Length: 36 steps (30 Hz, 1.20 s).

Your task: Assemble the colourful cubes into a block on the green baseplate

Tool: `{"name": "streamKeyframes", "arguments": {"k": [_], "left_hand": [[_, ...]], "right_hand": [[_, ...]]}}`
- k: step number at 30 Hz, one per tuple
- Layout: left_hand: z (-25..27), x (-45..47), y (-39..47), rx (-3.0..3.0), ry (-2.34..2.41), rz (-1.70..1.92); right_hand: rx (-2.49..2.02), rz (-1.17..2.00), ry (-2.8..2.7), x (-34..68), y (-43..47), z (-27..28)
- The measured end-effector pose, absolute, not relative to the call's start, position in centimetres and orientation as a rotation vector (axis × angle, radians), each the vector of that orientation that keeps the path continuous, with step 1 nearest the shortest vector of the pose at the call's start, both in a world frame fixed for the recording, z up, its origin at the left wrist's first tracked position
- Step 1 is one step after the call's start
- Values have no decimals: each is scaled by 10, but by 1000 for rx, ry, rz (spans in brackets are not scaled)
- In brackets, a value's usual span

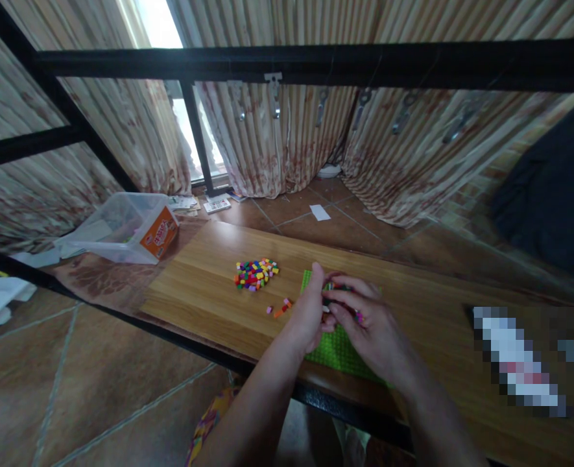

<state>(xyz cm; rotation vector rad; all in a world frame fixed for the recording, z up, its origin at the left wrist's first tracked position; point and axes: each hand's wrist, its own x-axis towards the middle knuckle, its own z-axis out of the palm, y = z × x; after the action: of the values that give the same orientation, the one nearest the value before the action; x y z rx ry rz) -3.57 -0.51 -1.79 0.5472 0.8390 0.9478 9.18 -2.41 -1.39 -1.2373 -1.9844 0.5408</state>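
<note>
My left hand is cupped above the green studded baseplate, thumb pointing up. My right hand meets it there, its fingertips pinched together against a few small toy bricks between the two hands. Fingers cover most of these bricks, so their exact shape and number cannot be made out. Just left of my hands lie a few loose orange, red and pink bricks. Farther left on the wooden table is a pile of small multicoloured bricks.
A clear plastic bin with an orange label stands beyond the table's left end. On the right of the table lies a blurred-out flat object. A black metal bar with hanging clips crosses above, before striped curtains.
</note>
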Motion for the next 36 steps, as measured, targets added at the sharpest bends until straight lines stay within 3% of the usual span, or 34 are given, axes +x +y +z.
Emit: {"name": "streamKeyframes", "arguments": {"k": [13, 21, 36], "left_hand": [[-24, -33, -6, 637, 852, 922], [-26, -35, -7, 659, 815, 967], [-23, -43, -8, 601, 707, 907]], "right_hand": [[-1328, 642, -1907, 93, -23, -23], [-1382, 436, -1693, 106, -18, -29], [-1316, 771, -1535, 110, -18, -31]]}}
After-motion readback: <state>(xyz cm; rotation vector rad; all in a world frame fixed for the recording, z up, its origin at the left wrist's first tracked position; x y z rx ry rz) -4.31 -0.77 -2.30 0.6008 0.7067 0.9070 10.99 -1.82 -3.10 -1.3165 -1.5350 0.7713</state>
